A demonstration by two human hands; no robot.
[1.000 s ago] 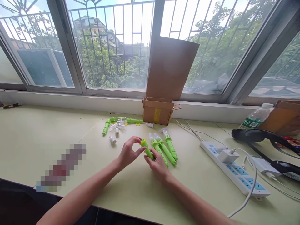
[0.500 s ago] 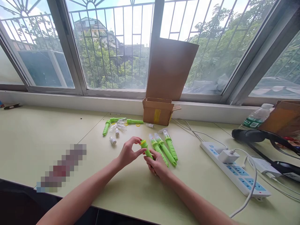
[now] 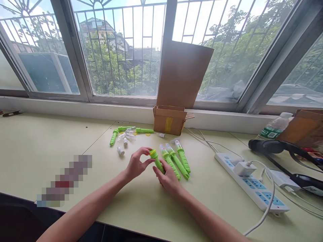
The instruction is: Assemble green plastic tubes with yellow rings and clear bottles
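Note:
My right hand is wrapped round the lower part of a green plastic handle, which tilts with its wide end up and to the left. A yellow ring sits at that wide end, and the fingertips of my left hand pinch around it. Just right of my right hand lie three green handles with clear tips. Farther back are several bare green handles, clear plastic pieces, a loose yellow ring and small white cylindrical parts.
An open cardboard box stands against the window sill. To the right, a white power strip has a charger and cables, beside a black headset and a plastic bottle. A blurred patch covers something at left.
My right hand has shifted its grip lower on the green handle, showing more of it. My left fingers stay at the ring end. The whole view has shifted slightly.

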